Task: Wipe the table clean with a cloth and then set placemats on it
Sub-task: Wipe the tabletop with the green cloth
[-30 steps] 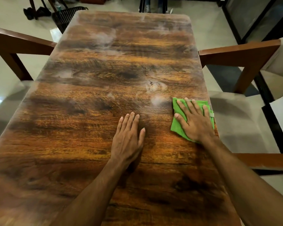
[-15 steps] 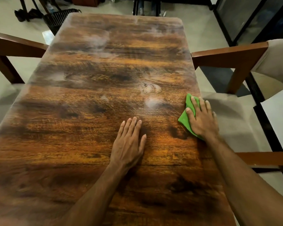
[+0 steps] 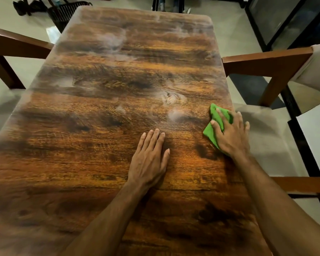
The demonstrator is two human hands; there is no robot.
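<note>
Wooden table (image 3: pixel 100 145), one green cloth (image 3: pixel 210 133) pressed under spread right hand (image 3: pixel 231 137), left hand (image 3: pixel 150 159) flat, holding nothing

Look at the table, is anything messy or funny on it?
Yes. Pale, cloudy smudges dull the shiny wooden table, from just left of the green cloth up to the far end. They look like unwiped film. The cloth is bunched under the right hand at the table's right edge; the left hand lies flat.
</note>
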